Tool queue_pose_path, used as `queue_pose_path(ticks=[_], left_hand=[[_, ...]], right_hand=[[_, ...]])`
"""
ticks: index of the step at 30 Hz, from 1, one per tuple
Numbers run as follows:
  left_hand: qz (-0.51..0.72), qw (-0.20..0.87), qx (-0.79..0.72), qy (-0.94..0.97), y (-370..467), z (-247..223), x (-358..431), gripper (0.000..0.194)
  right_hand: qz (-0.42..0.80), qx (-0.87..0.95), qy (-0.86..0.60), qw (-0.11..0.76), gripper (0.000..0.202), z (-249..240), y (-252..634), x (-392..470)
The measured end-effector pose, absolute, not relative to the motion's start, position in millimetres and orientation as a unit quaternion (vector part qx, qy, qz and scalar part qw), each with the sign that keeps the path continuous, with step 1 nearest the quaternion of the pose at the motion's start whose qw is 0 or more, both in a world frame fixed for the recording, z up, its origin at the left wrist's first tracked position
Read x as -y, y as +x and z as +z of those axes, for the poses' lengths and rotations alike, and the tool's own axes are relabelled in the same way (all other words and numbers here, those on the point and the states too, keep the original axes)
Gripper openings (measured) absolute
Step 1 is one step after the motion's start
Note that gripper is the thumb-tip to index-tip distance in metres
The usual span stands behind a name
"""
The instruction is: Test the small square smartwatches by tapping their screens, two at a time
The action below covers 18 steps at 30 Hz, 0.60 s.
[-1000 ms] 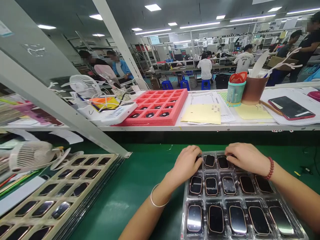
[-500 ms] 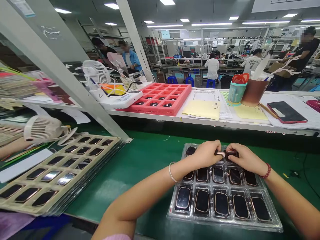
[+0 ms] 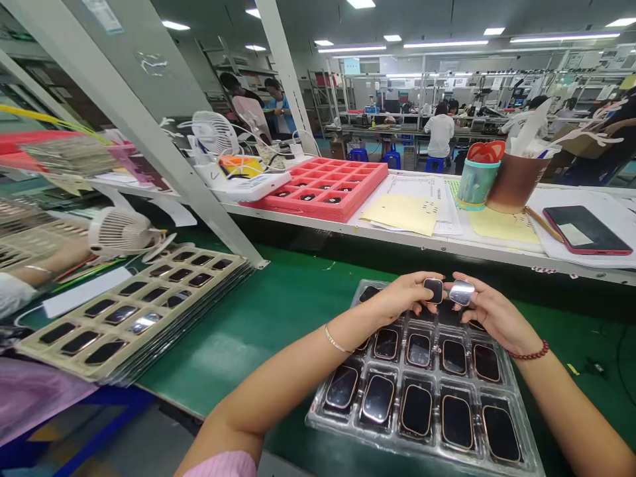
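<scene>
Over the back row of a clear plastic tray (image 3: 392, 434), my left hand (image 3: 410, 293) pinches a dark watch-like piece with a gold rim (image 3: 434, 290). Right beside it, my right hand (image 3: 491, 311) holds another such piece (image 3: 462, 292), whose face reflects bright light. The two pieces are close together, screens turned toward me. Below my hands, rows of similar dark rounded-rectangle pieces (image 3: 416, 409) lie in the tray's compartments. Part of the back row is hidden behind my hands.
At left, a stack of beige trays (image 3: 169, 318) holds more dark pieces, near a white fan (image 3: 119, 232) and a co-worker's arm (image 3: 54, 262). The shelf ahead (image 3: 397, 238) bears a red foam tray (image 3: 342, 205), papers, cups and a phone (image 3: 586, 228). A slanted post (image 3: 199, 192) stands at left.
Both hands have lifted the pieces up from the tray's back row and turned their faces into view. The camera view has shifted, and the co-worker's arm shows more.
</scene>
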<state>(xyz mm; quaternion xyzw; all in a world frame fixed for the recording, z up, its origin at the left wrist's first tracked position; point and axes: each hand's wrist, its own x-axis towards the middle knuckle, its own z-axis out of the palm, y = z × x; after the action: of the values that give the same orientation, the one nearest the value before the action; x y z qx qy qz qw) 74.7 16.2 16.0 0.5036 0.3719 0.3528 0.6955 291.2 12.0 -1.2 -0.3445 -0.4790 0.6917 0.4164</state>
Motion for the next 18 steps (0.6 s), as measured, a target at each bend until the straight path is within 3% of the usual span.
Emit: queue_pose_path(ticks=[3,9,16,18], left_hand=[[0.342,0.723,-0.339,0.495,71,19,-17,0.054],[0.334,0.703,-0.31,0.545,69,14,-18,0.06],[0.344,0.697,-0.396,0.489,78,21,-10,0.035],[0.346,0.692,-0.418,0.476,83,26,-1,0.038]], right_hand=[[0.701,0.483,-0.327,0.409,0.047,-3,292,-13],[0.683,0.514,-0.31,0.416,0.039,-6,294,-11],[0.687,0.52,-0.315,0.398,0.041,0,292,-7],[0.694,0.512,-0.313,0.397,0.039,3,291,-3]])
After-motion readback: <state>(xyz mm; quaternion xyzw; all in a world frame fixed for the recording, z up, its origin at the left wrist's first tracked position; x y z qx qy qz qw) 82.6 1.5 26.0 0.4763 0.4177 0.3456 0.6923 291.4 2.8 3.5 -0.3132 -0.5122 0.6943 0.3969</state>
